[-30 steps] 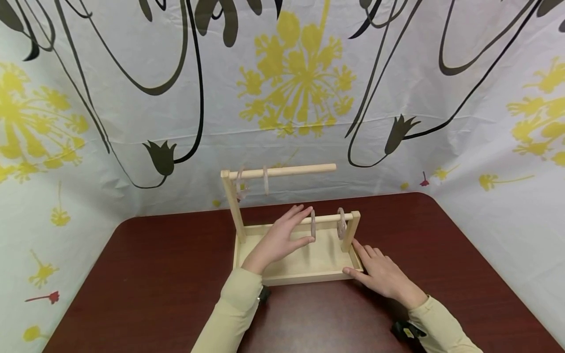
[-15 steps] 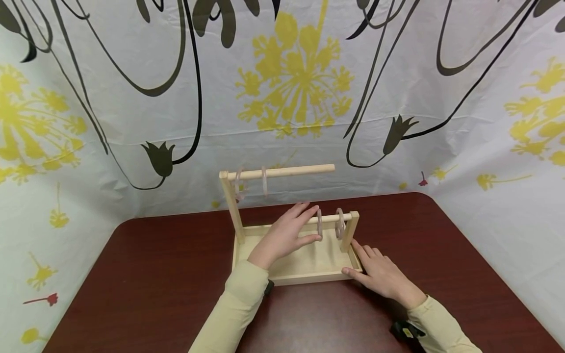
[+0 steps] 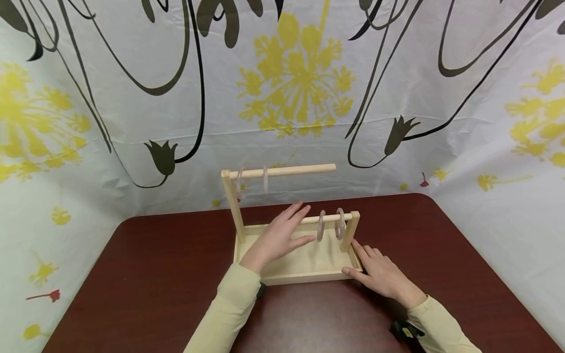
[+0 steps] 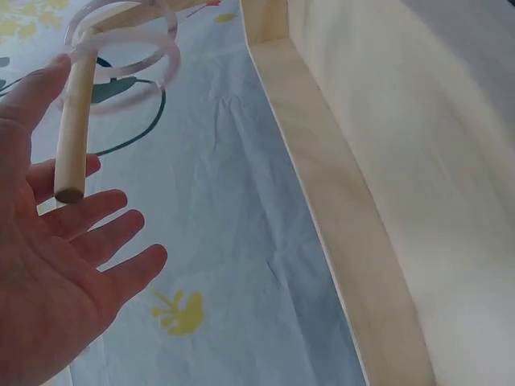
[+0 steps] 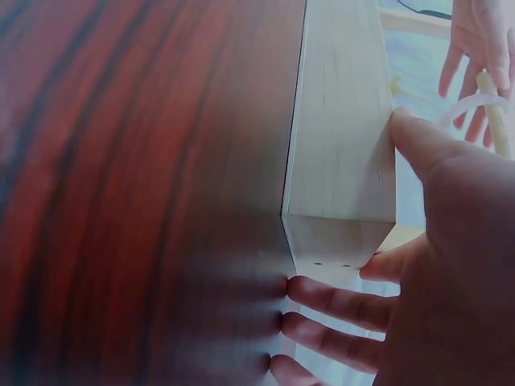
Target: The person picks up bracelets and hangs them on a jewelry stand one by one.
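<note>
A pale wooden ring stand has a tray base and two rods. My left hand is beside the lower rod, fingers extended beyond it and thumb on the near side. Just right of its thumb hangs a translucent pinkish ring, apart from the fingers. Another ring hangs farther right, by the short post. In the left wrist view, the rod's free end lies over the left palm. My right hand holds the tray's right front corner, thumb on the front rim and fingers along the end.
Two more rings, one of them a thin ring, hang on the upper rod, near the tall left post. The stand sits on a dark red table. A patterned cloth hangs behind.
My left hand first slid the nearer ring rightward along the lower rod. It has since let go and drawn back slightly left. My right hand has stayed at the tray corner.
</note>
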`<state>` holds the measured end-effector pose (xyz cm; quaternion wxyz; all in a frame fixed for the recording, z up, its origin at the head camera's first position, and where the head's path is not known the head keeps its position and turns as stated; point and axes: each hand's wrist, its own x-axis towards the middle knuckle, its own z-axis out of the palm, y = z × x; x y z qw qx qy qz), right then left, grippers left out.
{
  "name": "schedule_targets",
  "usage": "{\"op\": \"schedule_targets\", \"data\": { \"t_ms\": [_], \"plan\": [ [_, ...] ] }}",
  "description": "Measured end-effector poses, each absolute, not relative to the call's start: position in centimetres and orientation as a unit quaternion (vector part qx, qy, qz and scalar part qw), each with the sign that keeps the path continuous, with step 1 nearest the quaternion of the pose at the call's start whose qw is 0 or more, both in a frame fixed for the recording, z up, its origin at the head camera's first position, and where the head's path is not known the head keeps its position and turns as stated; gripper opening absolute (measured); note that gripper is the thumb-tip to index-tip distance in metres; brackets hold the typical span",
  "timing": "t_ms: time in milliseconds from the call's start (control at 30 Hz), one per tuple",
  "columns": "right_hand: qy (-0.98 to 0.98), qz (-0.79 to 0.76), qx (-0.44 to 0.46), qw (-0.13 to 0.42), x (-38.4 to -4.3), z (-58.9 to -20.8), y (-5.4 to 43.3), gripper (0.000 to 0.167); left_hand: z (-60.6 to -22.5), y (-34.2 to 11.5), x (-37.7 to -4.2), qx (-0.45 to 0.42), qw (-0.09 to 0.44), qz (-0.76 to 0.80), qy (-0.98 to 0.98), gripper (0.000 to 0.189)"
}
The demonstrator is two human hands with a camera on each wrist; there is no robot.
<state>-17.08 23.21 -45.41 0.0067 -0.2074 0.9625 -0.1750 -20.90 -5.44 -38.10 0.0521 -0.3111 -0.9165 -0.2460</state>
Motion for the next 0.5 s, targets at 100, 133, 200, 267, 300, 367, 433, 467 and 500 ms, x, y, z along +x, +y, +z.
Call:
{"op": "schedule_targets", "data": {
  "t_ms": [100, 133, 200, 267, 300, 367, 433, 467, 500],
  "plan": [
    [0.960, -0.199, -0.196, 0.027, -17.1, -45.3, 23.7, 0.082, -38.7, -6.4, -20.5, -0.304, 0.047, -0.261, -0.915, 0.075],
    [0.958, -0.209, -0.194, 0.033, -17.1, -45.3, 23.9, 0.082, -39.0, -6.7, -20.4, -0.300, 0.047, -0.264, -0.915, 0.077],
    [0.954, -0.224, -0.192, 0.042, -17.2, -45.3, 24.2, 0.080, -39.5, -7.4, -20.2, -0.294, 0.050, -0.267, -0.916, 0.080],
    [0.951, -0.234, -0.195, 0.048, -17.2, -45.3, 24.6, 0.077, -40.1, -8.2, -19.9, -0.289, 0.053, -0.270, -0.917, 0.082],
    [0.950, -0.238, -0.198, 0.050, -17.2, -45.2, 24.8, 0.076, -40.4, -8.5, -19.7, -0.287, 0.053, -0.270, -0.918, 0.082],
    [0.946, -0.245, -0.205, 0.055, -17.3, -45.1, 25.1, 0.074, -40.9, -9.3, -19.4, -0.285, 0.049, -0.268, -0.919, 0.081],
    [0.943, -0.251, -0.211, 0.059, -17.3, -44.9, 25.4, 0.072, -41.4, -10.0, -19.0, -0.280, 0.042, -0.262, -0.923, 0.078],
    [0.942, -0.254, -0.213, 0.061, -17.4, -44.8, 25.5, 0.071, -41.7, -10.4, -18.8, -0.279, 0.041, -0.258, -0.924, 0.077],
    [0.941, -0.255, -0.217, 0.059, -17.4, -44.7, 25.7, 0.071, -41.9, -10.9, -18.6, -0.276, 0.039, -0.255, -0.926, 0.076]
  ]
}}
